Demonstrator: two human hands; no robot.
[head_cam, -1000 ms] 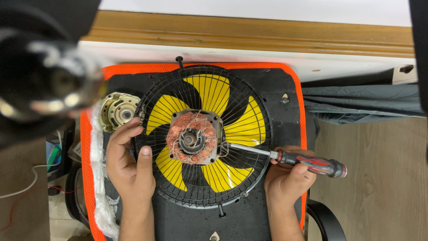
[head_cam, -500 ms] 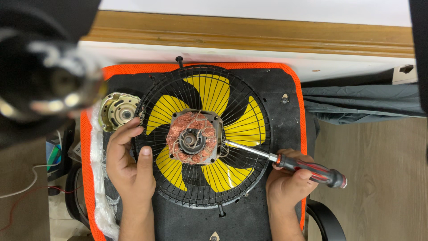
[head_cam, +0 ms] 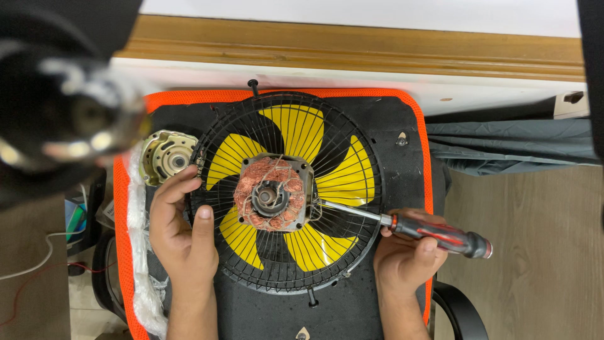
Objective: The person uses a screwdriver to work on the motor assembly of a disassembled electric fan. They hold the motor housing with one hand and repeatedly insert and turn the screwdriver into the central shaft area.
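the left hand (head_cam: 182, 230) lies flat with spread fingers on the left rim of the black wire fan guard (head_cam: 286, 192), which rests on a black seat with orange edge (head_cam: 412, 116). the right hand (head_cam: 406, 255) grips a red and black screwdriver (head_cam: 434, 234); its tip touches the copper motor winding (head_cam: 272, 193) at the center, over yellow blades (head_cam: 343, 179). a metal motor cover (head_cam: 165, 156) lies at the far left.
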